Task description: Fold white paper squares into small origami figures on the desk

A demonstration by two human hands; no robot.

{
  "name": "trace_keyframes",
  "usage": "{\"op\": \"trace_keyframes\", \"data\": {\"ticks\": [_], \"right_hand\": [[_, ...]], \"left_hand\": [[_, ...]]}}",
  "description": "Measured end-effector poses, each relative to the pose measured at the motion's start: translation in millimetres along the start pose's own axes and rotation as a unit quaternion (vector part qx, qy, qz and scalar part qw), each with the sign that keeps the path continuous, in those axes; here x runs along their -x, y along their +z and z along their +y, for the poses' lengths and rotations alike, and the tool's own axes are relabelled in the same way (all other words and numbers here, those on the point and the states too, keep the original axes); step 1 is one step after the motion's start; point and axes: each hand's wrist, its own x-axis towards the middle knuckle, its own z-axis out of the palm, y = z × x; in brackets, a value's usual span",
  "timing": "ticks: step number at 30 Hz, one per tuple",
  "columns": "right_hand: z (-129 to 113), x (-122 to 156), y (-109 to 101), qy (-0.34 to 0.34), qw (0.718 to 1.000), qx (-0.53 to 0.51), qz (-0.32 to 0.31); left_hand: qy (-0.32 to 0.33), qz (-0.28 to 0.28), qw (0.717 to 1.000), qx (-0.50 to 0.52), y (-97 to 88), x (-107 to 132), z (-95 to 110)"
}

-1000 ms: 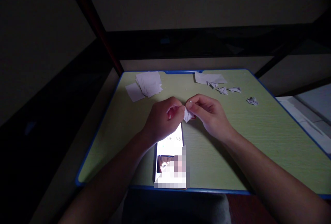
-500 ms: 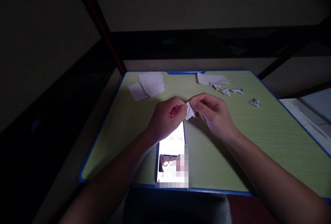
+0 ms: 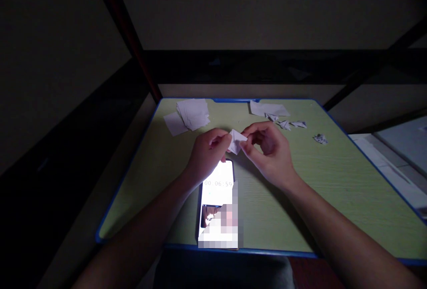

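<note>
Above the table (image 3: 333,169), folded white paper (image 3: 237,141)

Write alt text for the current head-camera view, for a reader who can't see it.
A person's left hand and right hand hold a small folded paper over a green table. A lit phone lies nearer the viewer; paper sheets and small paper scraps lie farther back.

On the bench (image 3: 350,178) before me, the phone (image 3: 217,195) lies at the near edge; beyond it, the paper (image 3: 237,140) sits between my left grip (image 3: 206,153) and right grip (image 3: 275,155). Behind them, the stack (image 3: 193,113) lies left, a sheet (image 3: 269,109) right, three scraps (image 3: 284,124) just before it.
</note>
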Motion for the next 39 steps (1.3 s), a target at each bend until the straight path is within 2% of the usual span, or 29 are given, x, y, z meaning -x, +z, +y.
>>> {"op": "trace_keyframes", "data": {"ticks": [5, 8, 13, 23, 31, 39], "right_hand": [[2.3, 2.2, -1.0, -0.030, 0.992, 0.123, -0.019], [1.5, 2.4, -0.9, -0.032, 0.986, 0.161, -0.023], [-1.7, 2.3, -1.1, -0.033, 0.981, 0.191, -0.022], [1.1, 2.9, -2.4, -0.116, 0.962, 0.245, -0.029], [4.4, 2.9, -1.4, -0.104, 0.958, 0.267, -0.022], [1.0, 2.0, -4.1, -0.129, 0.950, 0.284, -0.028]], "left_hand": [[-0.010, -0.003, 1.000, -0.005, -0.9, 0.6, 1.2], [-0.022, -0.013, 1.000, -0.009, -1.1, 2.0, 2.0], [-0.019, -0.029, 0.999, 0.005, -1.1, 2.5, -1.1], [-0.024, -0.029, 0.999, 0.002, 1.5, 1.4, -4.0], [-0.026, -0.051, 0.998, -0.020, 3.2, 2.1, 1.8], [-0.017, -0.032, 0.999, -0.038, 2.6, 1.5, -1.6]]}}
